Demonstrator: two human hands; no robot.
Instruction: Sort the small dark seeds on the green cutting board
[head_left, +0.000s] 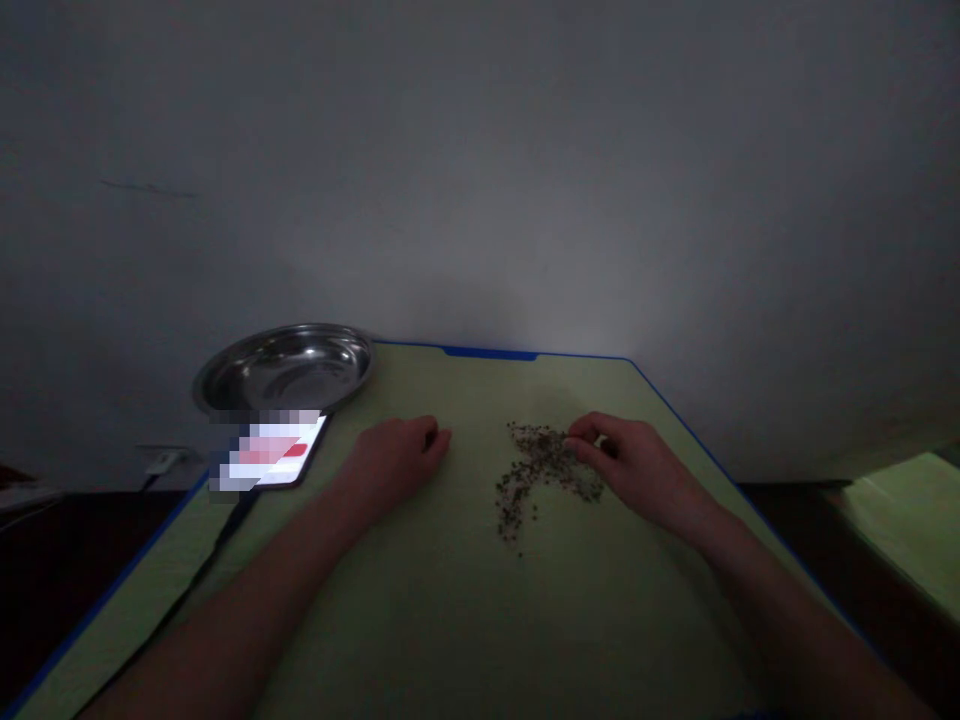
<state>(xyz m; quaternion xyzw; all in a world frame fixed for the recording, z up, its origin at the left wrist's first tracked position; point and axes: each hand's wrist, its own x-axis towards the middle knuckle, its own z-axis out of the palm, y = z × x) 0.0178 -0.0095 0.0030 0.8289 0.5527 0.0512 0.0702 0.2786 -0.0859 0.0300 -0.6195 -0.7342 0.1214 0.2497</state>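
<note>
Small dark grains, like peppercorns or dried seeds, with paler bits among them point(546, 458), lie scattered in a curved patch on the pale green tabletop point(480, 610). At the right edge of this patch my right hand point(626, 455) has its thumb and forefinger pinched together at the grains. Whatever sits between those fingertips is too small to make out. My left hand point(397, 450) rests on the table left of the grains, apart from them, its fingers curled in. The inside of that hand is hidden.
A shiny oval metal basin point(289, 370) stands at the back left. In front of it lies a lit phone point(281, 460), partly blurred out, with a dark cable point(202, 570) running toward me. The blue-edged folding table meets a grey wall point(525, 180). Another green surface point(911, 525) is at far right.
</note>
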